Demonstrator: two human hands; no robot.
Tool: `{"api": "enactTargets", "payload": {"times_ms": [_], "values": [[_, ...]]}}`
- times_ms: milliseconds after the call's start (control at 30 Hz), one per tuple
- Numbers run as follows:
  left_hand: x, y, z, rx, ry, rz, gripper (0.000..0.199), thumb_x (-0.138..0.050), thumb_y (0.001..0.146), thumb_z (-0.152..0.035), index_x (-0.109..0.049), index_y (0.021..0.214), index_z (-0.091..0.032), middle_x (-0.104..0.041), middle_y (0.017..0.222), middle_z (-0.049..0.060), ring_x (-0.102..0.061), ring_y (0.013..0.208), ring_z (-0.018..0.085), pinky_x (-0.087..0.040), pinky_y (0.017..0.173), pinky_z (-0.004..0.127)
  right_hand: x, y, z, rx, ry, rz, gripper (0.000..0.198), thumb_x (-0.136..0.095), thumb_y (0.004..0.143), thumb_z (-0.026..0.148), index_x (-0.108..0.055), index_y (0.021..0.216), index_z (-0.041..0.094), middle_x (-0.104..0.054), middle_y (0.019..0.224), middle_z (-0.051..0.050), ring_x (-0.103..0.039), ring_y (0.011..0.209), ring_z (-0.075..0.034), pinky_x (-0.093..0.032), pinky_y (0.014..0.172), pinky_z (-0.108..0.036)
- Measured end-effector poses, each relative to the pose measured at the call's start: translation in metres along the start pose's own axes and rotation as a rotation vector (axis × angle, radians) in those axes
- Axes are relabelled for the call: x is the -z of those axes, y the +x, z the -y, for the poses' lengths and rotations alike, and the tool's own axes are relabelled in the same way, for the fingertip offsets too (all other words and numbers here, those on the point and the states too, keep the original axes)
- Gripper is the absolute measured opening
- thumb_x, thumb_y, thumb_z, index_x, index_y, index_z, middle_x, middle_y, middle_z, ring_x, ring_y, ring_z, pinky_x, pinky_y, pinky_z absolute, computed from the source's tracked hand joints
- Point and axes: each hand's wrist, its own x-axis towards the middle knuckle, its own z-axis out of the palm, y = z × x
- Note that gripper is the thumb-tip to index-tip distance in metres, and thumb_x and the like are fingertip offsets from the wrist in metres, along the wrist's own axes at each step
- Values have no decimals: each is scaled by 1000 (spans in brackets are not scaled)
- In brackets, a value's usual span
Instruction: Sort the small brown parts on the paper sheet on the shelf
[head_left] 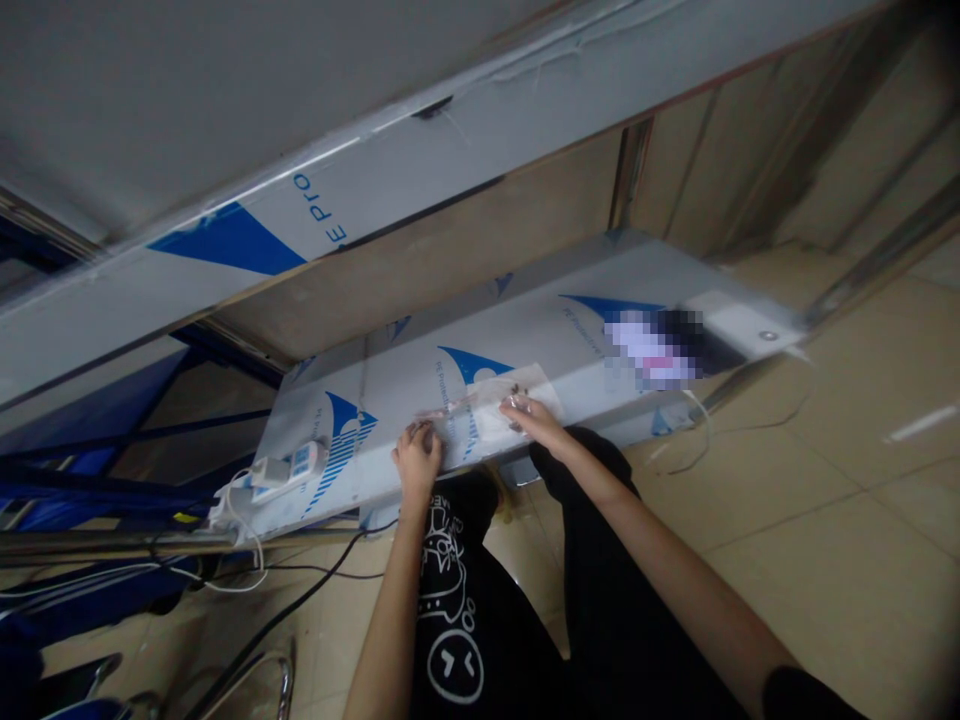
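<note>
My right hand (534, 418) is pinched on a piece of clear plastic (517, 402), over a white sheet (501, 428). Several small dark pieces (517, 389) lie on that sheet, just beyond my fingertips. To the left, my left hand (418, 458) rests at the front of the film-covered metal shelf (390, 400) with its fingers curled in. What those fingers hold, if anything, is hidden. Some clear, crinkled film (448, 408) seems to lie between the two hands; its exact shape is hard to make out.
A white power strip (304, 462) with a plugged-in adapter (270, 470) sits at the shelf's left end. A pixelated phone-like object (652, 348) lies to the right. A higher metal surface (420, 150) spans above. Cables (300, 600) hang down left near blue metal framing (172, 430).
</note>
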Motion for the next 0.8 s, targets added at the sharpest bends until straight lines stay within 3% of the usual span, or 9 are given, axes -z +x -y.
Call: {"api": "enactTargets", "payload": {"times_ms": [267,400,467,633,800], "values": [[4,2,15,-95,-181,-276,30,-43,83,-36,-66,90,-18,-59,93,9,-54,90,21,-41,82,35,-2,2,-1,-4,-7,-8,23,-59,66,36,-60,79,17,-54,61,3,-49,54,-10,-36,48,-19],[9,-1,15,-129,-173,-367,28,-44,83,-35,-64,94,-18,-56,99,9,-51,94,20,-40,83,34,-4,2,1,-33,-11,-25,20,-59,67,33,-59,79,17,-54,62,2,-50,54,-10,-37,47,-19],[11,-2,12,-147,-128,-314,25,-48,81,-35,-65,92,-20,-56,101,9,-50,92,20,-40,81,34,-5,1,1,-30,-15,-20,20,-59,67,33,-59,79,17,-55,63,2,-51,55,-10,-37,47,-19],[12,-6,1,-162,88,-45,23,-56,74,-43,-67,86,-27,-61,98,5,-49,90,24,-38,76,38,-7,0,2,-45,-22,-12,18,-59,68,31,-60,79,17,-57,68,0,-52,57,-10,-39,48,-18],[13,-8,-5,-131,111,-24,35,-57,70,-50,-65,95,-26,-60,107,6,-46,102,26,-33,86,41,-8,-1,3,-49,-17,-9,17,-58,69,30,-60,80,17,-57,70,0,-52,58,-10,-39,49,-18]]}}
